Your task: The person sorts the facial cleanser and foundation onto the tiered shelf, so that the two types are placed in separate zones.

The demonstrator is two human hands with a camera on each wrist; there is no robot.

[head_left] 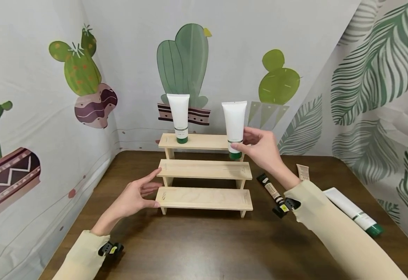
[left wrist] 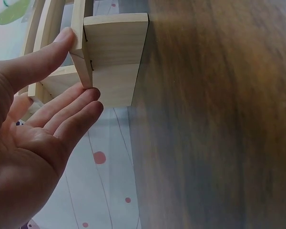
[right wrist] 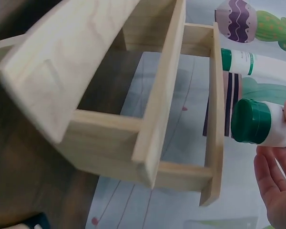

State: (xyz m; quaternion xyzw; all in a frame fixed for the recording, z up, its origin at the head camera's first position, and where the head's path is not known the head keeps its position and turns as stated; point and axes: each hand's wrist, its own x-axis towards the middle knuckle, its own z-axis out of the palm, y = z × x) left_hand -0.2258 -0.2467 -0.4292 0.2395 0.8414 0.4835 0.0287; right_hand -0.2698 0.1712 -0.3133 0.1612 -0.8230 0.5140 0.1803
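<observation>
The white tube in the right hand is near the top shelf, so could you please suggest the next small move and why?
I'd probably have the right hand lower the white tube, cap down, onto the right end of the top shelf. The right wrist view shows its green cap apart from that shelf, and another white tube stands cap down toward the left end.

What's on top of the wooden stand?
A white tube stands cap-down near the left end of the top step. Another tube in the right hand hides part of that step's right end.
</observation>
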